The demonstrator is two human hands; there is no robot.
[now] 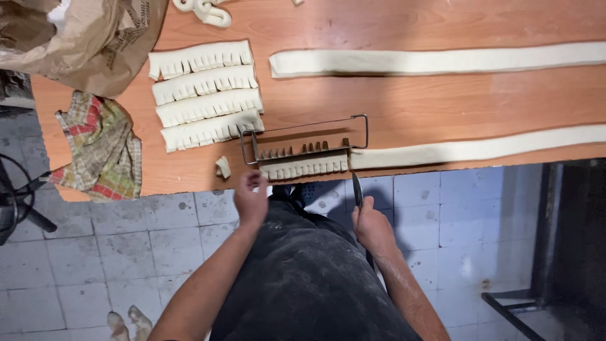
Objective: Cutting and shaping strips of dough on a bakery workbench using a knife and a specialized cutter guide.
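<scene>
R hand (372, 226) closed on knife (357, 190), just below wire cutter frame (304, 140). L hand (251, 197) loosely curled, holds nothing, near frame's L corner. Notched dough piece (305, 166) sits under frame at desk (404, 107) edge. Risk: piece slips off edge if nudged.

The worktop (391, 107) is a reddish-brown wooden board. Just beyond the left hand (250, 201) a wire-frame dough cutter (303, 142) lies on a notched piece of dough (304, 167), with a small dough scrap (223, 167) to the left of it. Further from that hand lie four notched dough strips (205, 95). Beyond the right hand (372, 226) a long dough strip (473, 150) runs rightwards, and a second long strip (435, 61) lies further away. At the far left, a checked cloth (101, 148) and a brown paper bag (82, 38).
</scene>
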